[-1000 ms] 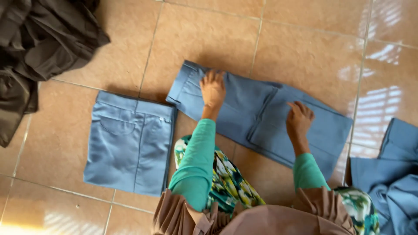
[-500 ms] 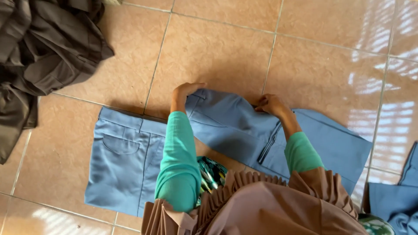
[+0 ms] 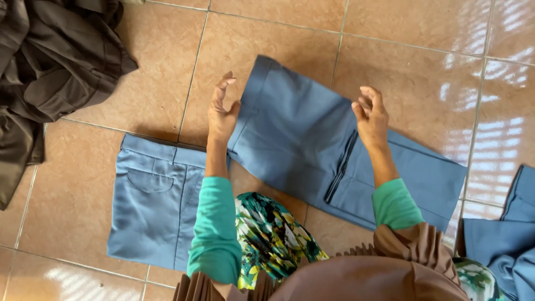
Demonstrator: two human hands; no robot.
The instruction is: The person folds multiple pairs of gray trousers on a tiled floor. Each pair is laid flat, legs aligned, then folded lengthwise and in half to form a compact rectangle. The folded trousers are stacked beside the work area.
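Both hands hover open over blue trousers (image 3: 301, 139) lying folded on the tiled floor (image 3: 401, 67). The left hand (image 3: 222, 111) touches their left edge; the right hand (image 3: 370, 114) hangs above the middle, fingers loosely curled, gripping nothing.

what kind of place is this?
Probably a home floor used for folding laundry: glossy tan floor tiles, blue trousers laid flat, a folded blue pair beside, dark brown clothes heaped nearby.

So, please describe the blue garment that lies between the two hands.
On the tan tiled floor, look right of the dark brown heap. The blue trousers lie half folded between the left hand and right hand; unlike the folded blue square, one leg stretches right.
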